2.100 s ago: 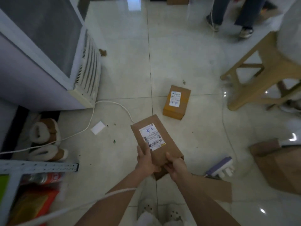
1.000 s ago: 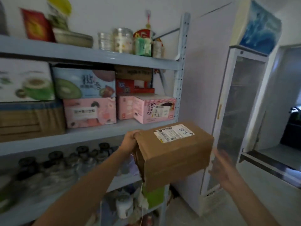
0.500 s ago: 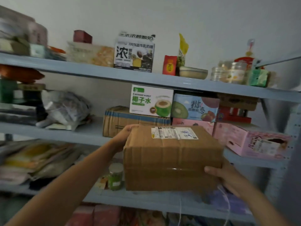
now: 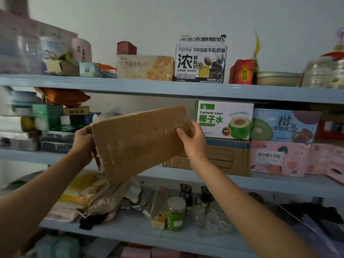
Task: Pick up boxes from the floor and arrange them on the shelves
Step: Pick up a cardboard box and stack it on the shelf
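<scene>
A brown cardboard box (image 4: 137,140) is held up in front of the middle shelf (image 4: 55,157) of a blue-grey rack, tilted with its right end higher and its taped underside toward me. My left hand (image 4: 82,142) grips its left end. My right hand (image 4: 191,140) grips its right end near the top. The box hangs in the gap left of a bigger brown carton (image 4: 219,157); whether it touches the shelf is hidden.
A coconut water box (image 4: 223,120) sits on the brown carton, with fruit-printed and pink boxes (image 4: 279,157) to the right. Stacked packets (image 4: 46,123) crowd the middle shelf's left. The top shelf (image 4: 167,90) holds cartons and jars. Bags and jars (image 4: 176,213) fill the lower shelf.
The box went from the floor up to shelf height, then shifted left and tipped so the label faces away. My right hand moved from its lower corner to its upper right end.
</scene>
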